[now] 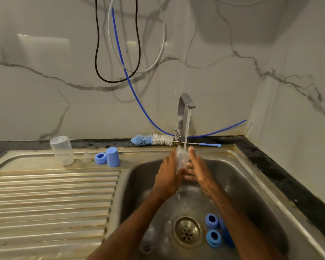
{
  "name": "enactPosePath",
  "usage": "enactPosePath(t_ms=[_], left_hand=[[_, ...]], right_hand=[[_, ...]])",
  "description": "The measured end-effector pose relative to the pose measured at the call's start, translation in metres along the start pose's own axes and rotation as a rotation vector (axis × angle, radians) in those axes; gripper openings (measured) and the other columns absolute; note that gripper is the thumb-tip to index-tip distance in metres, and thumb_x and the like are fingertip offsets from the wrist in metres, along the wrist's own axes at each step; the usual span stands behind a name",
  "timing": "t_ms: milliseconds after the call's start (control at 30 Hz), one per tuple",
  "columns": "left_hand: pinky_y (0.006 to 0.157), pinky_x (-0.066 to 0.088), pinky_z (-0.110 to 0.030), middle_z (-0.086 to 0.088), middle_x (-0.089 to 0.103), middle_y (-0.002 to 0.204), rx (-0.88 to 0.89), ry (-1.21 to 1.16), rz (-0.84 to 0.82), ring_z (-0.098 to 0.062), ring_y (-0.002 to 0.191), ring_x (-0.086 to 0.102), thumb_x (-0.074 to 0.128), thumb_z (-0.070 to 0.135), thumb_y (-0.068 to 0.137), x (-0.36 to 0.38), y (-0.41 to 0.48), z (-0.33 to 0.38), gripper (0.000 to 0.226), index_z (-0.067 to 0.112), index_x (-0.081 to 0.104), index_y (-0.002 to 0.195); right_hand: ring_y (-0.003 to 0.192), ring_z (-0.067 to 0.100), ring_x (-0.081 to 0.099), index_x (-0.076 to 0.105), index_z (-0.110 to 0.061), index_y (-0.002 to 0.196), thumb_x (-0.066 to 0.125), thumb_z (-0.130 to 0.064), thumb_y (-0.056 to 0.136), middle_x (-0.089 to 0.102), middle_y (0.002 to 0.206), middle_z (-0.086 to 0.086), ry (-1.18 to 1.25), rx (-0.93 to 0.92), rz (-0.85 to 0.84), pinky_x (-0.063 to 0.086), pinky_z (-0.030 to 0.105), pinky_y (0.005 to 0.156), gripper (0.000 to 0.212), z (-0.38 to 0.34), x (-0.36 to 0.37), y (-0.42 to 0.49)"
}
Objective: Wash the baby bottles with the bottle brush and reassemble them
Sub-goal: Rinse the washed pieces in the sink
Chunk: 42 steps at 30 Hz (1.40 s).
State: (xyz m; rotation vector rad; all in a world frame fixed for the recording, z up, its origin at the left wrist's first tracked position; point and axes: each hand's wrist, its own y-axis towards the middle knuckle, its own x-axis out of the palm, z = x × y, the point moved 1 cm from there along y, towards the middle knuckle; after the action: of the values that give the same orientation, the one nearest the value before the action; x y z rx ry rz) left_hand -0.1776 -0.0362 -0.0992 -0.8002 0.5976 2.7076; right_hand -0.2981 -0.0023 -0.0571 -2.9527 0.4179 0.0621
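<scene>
A clear baby bottle is held under the running tap, between my left hand and my right hand. Both hands wrap around it over the sink basin. The blue and white bottle brush lies on the ledge behind the sink. In the basin, near the drain, lie two blue screw rings and a blue cap. Clear parts lie left of the drain, too blurred to name.
On the draining board stand an upturned clear bottle, a clear teat, a blue ring and a blue cap. Black, grey and blue hoses hang on the marble wall. A dark counter borders the right.
</scene>
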Motion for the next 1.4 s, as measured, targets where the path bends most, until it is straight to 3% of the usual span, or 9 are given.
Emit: enactPosePath(t_ms=[167,367,467,667,767,933,1100,1233,1400], left_hand=[[0.116,0.038,-0.052,0.001,0.041,0.157,0.036,0.133,-0.159,-0.022,0.145,0.038,0.059,0.053,0.096,0.004,-0.004,-0.012,0.076,0.034,0.02,0.159],[0.113,0.043,-0.038,0.002,0.051,0.149,0.115,0.078,0.09,-0.013,0.134,0.05,0.056,0.055,0.098,-0.004,-0.005,0.006,0.064,0.026,0.04,0.152],[0.112,0.044,-0.038,0.003,0.052,0.147,0.14,0.007,0.065,-0.01,0.132,0.05,0.045,0.064,0.1,-0.003,-0.006,0.008,0.062,0.03,0.037,0.151],[0.109,0.04,-0.028,0.003,0.051,0.145,0.198,0.047,0.078,-0.007,0.13,0.044,0.041,0.051,0.106,-0.006,-0.009,0.009,0.053,0.024,0.039,0.151],[0.112,0.041,-0.031,0.002,0.052,0.145,0.192,0.08,0.082,-0.008,0.133,0.046,0.038,0.054,0.107,-0.012,-0.007,0.0,0.051,0.024,0.043,0.148],[0.099,0.054,-0.041,0.003,0.065,0.123,0.015,0.152,-0.159,-0.014,0.109,0.064,0.059,0.035,0.096,-0.014,-0.003,-0.016,0.037,0.025,0.053,0.131],[0.09,0.057,-0.046,-0.002,0.064,0.114,-0.067,0.391,-0.231,-0.022,0.1,0.063,0.061,0.021,0.093,-0.014,-0.005,-0.023,0.026,0.019,0.056,0.118],[0.102,0.052,-0.043,-0.003,0.062,0.129,-0.079,0.146,0.052,-0.02,0.119,0.06,0.061,0.013,0.097,-0.03,0.01,-0.012,0.04,0.019,0.052,0.136],[0.121,0.03,-0.042,-0.013,0.029,0.163,-0.056,0.073,-0.034,-0.029,0.149,0.03,0.054,-0.008,0.091,-0.033,0.048,0.027,0.083,0.01,0.016,0.162]], right_hand=[[0.097,0.02,0.07,0.056,-0.019,0.13,0.068,-0.037,0.094,0.068,0.114,0.004,-0.187,-0.084,-0.039,0.059,0.029,0.074,0.041,0.01,-0.012,0.003],[0.097,0.028,0.074,0.066,-0.01,0.12,0.056,-0.046,0.1,0.077,0.105,0.013,0.284,0.116,-0.034,0.058,0.039,0.083,0.043,0.014,-0.017,0.006],[0.086,0.029,0.075,0.063,-0.005,0.114,0.058,-0.043,0.1,0.077,0.097,0.02,0.551,0.283,-0.039,0.061,0.039,0.077,0.041,0.013,-0.014,-0.001],[0.089,0.029,0.073,0.059,-0.001,0.127,0.064,-0.038,0.097,0.072,0.116,0.023,0.714,0.418,-0.122,0.063,0.036,0.064,0.048,0.02,-0.008,0.003],[0.098,0.032,0.074,0.06,-0.003,0.129,0.068,-0.032,0.094,0.073,0.114,0.022,0.696,0.301,-0.115,0.06,0.045,0.089,0.046,0.02,-0.012,0.008],[0.096,0.029,0.073,0.056,-0.019,0.134,0.077,-0.024,0.088,0.07,0.119,0.013,0.187,0.029,0.085,0.063,0.034,0.068,0.05,0.018,-0.012,0.011],[0.1,0.009,0.061,0.057,-0.032,0.12,0.087,-0.02,0.077,0.061,0.108,-0.013,-0.408,-0.235,0.099,0.053,0.023,0.079,0.054,0.024,0.005,0.003],[0.09,0.008,0.066,0.06,-0.025,0.114,0.085,-0.03,0.079,0.067,0.103,-0.008,-0.299,-0.213,0.217,0.053,0.019,0.067,0.044,0.023,0.005,0.004],[0.081,0.028,0.076,0.071,-0.017,0.102,0.068,-0.04,0.092,0.077,0.09,0.007,0.196,0.118,0.246,0.063,0.044,0.081,0.025,0.025,-0.012,0.009]])
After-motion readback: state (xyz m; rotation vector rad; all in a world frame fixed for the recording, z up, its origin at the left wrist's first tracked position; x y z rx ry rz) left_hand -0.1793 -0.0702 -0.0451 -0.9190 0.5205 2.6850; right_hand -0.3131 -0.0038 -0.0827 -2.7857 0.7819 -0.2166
